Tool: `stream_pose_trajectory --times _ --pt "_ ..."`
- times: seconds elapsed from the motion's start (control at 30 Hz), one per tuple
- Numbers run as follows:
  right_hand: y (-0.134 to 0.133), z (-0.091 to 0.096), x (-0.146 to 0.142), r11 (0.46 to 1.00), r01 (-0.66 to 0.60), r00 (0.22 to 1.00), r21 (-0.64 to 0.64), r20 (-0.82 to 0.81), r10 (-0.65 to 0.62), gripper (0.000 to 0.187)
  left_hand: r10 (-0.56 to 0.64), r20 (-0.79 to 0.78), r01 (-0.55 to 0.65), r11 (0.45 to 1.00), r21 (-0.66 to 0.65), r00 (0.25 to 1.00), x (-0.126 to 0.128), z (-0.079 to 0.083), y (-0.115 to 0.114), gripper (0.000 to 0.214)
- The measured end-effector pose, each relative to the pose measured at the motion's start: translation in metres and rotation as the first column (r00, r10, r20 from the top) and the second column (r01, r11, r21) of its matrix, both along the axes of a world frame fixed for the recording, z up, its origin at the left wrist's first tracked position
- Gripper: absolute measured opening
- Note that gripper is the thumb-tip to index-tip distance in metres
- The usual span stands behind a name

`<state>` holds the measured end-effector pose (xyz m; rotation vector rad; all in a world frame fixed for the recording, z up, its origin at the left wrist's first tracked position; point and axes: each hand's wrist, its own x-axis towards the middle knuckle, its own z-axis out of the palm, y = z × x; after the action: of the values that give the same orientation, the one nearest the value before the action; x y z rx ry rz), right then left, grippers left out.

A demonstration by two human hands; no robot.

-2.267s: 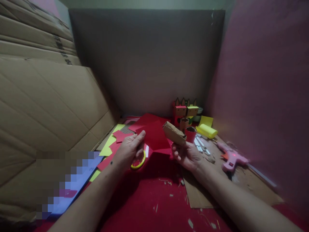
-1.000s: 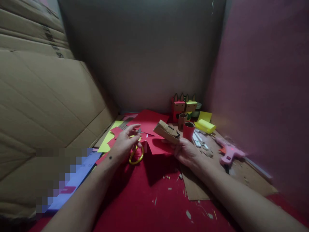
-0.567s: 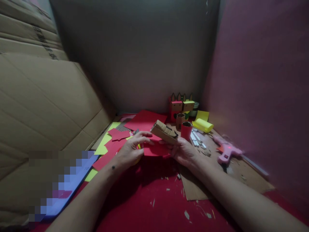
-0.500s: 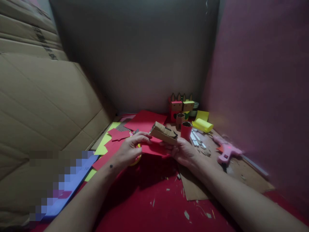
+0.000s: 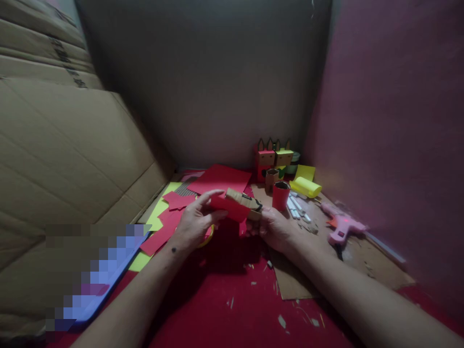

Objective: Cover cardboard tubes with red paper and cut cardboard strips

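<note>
My right hand (image 5: pixel 273 228) grips the right end of a small folded cardboard piece (image 5: pixel 241 196), tan with dark markings on its top. Red paper (image 5: pixel 232 210) lies against the near side of that cardboard. My left hand (image 5: pixel 192 222) pinches the paper's left end between thumb and fingers. Both hands are raised above the red work surface (image 5: pixel 217 299). Below my left hand part of a yellow curved rim (image 5: pixel 208 240) shows; the rest of it is hidden.
Red paper pieces (image 5: pixel 159 237) and yellow-green sheets lie at left, beside a blue tray (image 5: pixel 105 290). Behind stand a red tube (image 5: pixel 281 197), a cardboard tube (image 5: pixel 271 180) and two box figures (image 5: pixel 266 159). A pink glue gun (image 5: pixel 342 224) and white sticks (image 5: pixel 295 208) lie right.
The red paper has come up from below the cardboard to its near side, carried by my left hand. My right hand still grips the cardboard, which has tilted slightly.
</note>
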<state>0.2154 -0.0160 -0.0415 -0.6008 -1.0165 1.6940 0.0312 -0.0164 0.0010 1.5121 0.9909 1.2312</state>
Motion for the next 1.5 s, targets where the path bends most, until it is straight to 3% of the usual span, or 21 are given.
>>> stream_pose_trajectory --times 0.37,0.53,0.6,0.73,0.87,0.97,1.07,1.17,1.23,1.37,1.5 --pt "-0.004 0.002 -0.002 1.0 -0.028 0.995 0.001 0.095 0.028 0.01 -0.012 -0.087 0.017 0.998 0.065 0.996 0.006 0.0 -0.008 0.011" --pt "-0.003 0.003 -0.002 0.954 0.3 0.952 0.018 0.067 -0.3 0.011 0.085 -0.11 -0.076 0.993 0.087 0.99 0.004 0.002 -0.006 0.012" --pt "-0.004 0.004 -0.001 0.938 0.341 0.937 0.065 0.056 -0.345 0.007 0.119 -0.11 -0.108 0.989 0.105 0.987 0.003 0.002 -0.004 0.012" --pt "-0.011 0.007 -0.001 0.95 0.25 0.967 0.186 0.008 -0.256 0.01 0.134 -0.089 -0.121 0.983 0.139 0.987 0.002 0.0 -0.001 0.015" --pt "-0.016 0.007 -0.004 0.95 0.13 0.964 0.284 0.186 -0.188 0.027 0.088 -0.109 -0.072 0.988 0.14 0.99 0.001 -0.006 0.0 0.018" --pt "-0.014 0.005 -0.008 0.962 0.133 0.971 0.238 0.165 -0.175 0.026 0.023 -0.112 -0.007 0.99 0.14 0.993 0.002 -0.007 -0.001 0.026" --pt "-0.007 0.003 -0.007 0.971 0.177 0.984 0.161 -0.009 -0.177 0.022 0.045 -0.066 -0.038 0.995 0.097 0.997 -0.002 -0.005 0.004 0.049" --pt "-0.002 0.004 -0.003 0.987 0.144 0.977 0.065 -0.17 -0.131 0.023 0.147 -0.019 -0.148 0.986 -0.073 0.989 -0.014 -0.005 0.014 0.054" --pt "-0.002 0.006 0.001 0.995 0.102 0.963 0.005 -0.252 -0.097 0.02 0.16 0.002 -0.156 0.966 -0.205 0.987 -0.024 -0.008 0.02 0.047" --pt "-0.007 0.014 0.006 0.991 0.044 0.9 -0.13 -0.426 -0.096 0.012 0.075 0.079 -0.042 0.933 -0.359 0.994 -0.033 -0.012 0.023 0.023" --pt "-0.009 0.019 0.008 0.977 0.005 0.851 -0.214 -0.512 -0.117 0.018 -0.043 0.207 0.128 0.901 -0.415 0.977 -0.02 -0.014 0.016 0.022"
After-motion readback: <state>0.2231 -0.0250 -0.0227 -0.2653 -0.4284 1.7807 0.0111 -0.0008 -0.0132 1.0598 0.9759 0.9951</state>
